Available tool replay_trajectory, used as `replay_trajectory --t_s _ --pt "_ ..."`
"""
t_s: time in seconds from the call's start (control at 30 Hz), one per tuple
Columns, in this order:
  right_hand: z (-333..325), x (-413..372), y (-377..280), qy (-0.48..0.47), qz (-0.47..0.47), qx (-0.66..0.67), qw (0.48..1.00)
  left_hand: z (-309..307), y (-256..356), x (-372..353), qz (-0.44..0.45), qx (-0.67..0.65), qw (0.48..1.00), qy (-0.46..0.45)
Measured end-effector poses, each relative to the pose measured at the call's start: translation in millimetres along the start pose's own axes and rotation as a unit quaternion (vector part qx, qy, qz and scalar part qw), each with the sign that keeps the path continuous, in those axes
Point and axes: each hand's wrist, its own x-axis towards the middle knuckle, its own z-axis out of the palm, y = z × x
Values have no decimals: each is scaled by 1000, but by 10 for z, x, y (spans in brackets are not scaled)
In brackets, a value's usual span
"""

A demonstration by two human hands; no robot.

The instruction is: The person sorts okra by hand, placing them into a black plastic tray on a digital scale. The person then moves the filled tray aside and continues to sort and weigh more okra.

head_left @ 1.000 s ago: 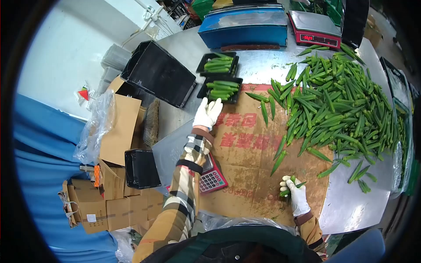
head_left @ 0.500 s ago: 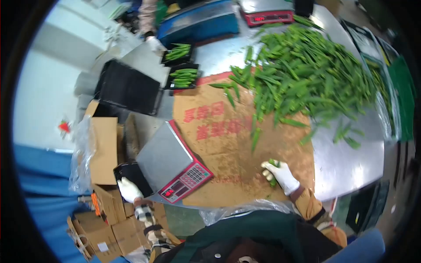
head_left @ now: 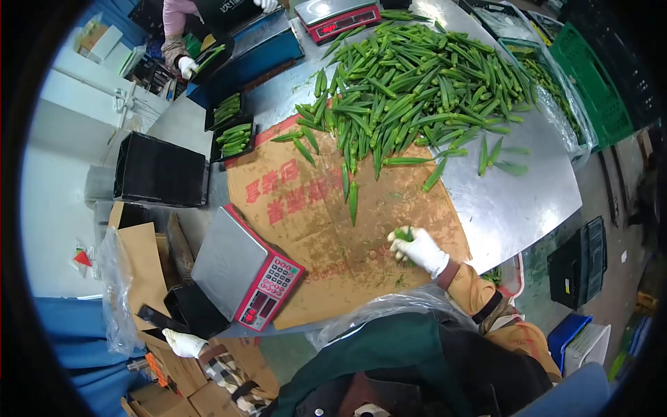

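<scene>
My right hand (head_left: 422, 251), in a white glove, is closed around green okra (head_left: 404, 235) above the stained cardboard sheet (head_left: 333, 302). At the lower left, my gloved left hand (head_left: 185, 343) grips the near end of a small black tray (head_left: 162, 319), seen edge-on and tilted. Just beside it is another black tray (head_left: 198, 311), between the carton and the scale. The red and grey digital scale (head_left: 233, 260) stands to the right of these trays. A big heap of okra (head_left: 417, 90) covers the table's far side, with some loose pods lying on the cardboard.
Two black trays of okra, one of them the nearer tray (head_left: 235, 141), sit at the far left. A stack of black trays (head_left: 161, 170) stands closer. A second scale (head_left: 337, 21) is at the back, near a co-worker's gloved hand (head_left: 187, 67). Green crate (head_left: 590, 76) at right.
My left hand has shifted down and left, and a black tray now stands apart from the one beside the scale. My right hand still holds okra. The view has turned; the co-worker now holds a tray.
</scene>
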Motion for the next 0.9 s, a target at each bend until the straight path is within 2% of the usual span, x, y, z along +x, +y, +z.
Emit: replay_trajectory --t_s 0.13,0.17,0.2,0.23,0.3,0.37,0.4,0.43,0.47,0.5,0.53,0.57,0.6,0.67,0.73,0.77,0.83,0.87,0.9 --pt "-448 216 -163 149 -69 -1 986 -93 895 -993 162 -87 961 -208" --pt "-546 222 -286 190 -71 5 979 -117 1001 -1213 196 -89 937 -275" --pt "-656 313 -307 237 -57 25 969 -111 974 -1300 267 -34 896 -354" --pt "-835 426 -249 244 -52 70 966 -98 903 -1389 336 21 839 -426" --pt "-1142 523 -180 257 -74 159 950 -177 1047 -1708 258 3 871 -418" --pt "-1390 557 -193 264 -74 265 925 -158 1360 -1803 293 -38 875 -384" --pt "-1586 668 -90 250 -90 318 910 -137 1530 -1848 259 -70 879 -394" --pt "-1745 726 -54 233 -105 369 894 -166 1856 -1906 241 -62 884 -396" --pt "-1785 746 -156 289 -77 374 878 -98 2103 -1992 183 -122 884 -413" --pt "-1852 791 -190 288 -79 394 869 -18 2361 -2073 124 -180 877 -427" --pt "-1919 863 -202 286 -81 415 860 22 2685 -2168 142 -175 874 -430" --pt "-1965 930 -232 282 -82 435 851 162 2877 -2307 100 -233 860 -444" --pt "-1880 908 -417 294 -79 462 833 318 3042 -2419 126 -247 840 -466" --pt "-2088 1285 -227 120 -160 521 830 742 3326 -2671 147 -299 786 -521" --pt "-2194 1455 -278 72 -184 541 817 1113 3728 -2971 145 -339 721 -587" --pt "-2119 1513 -421 138 -149 537 819 1309 3862 -3103 132 -342 685 -629" --pt "-2092 1683 -518 122 -140 530 827 1857 4111 -3402 108 -341 599 -717" --pt "-1935 1632 -685 121 -141 517 836 2075 4212 -3574 85 -331 587 -734" --pt "-1750 1344 -1080 142 -90 422 891 2243 4321 -3706 110 -312 571 -751"
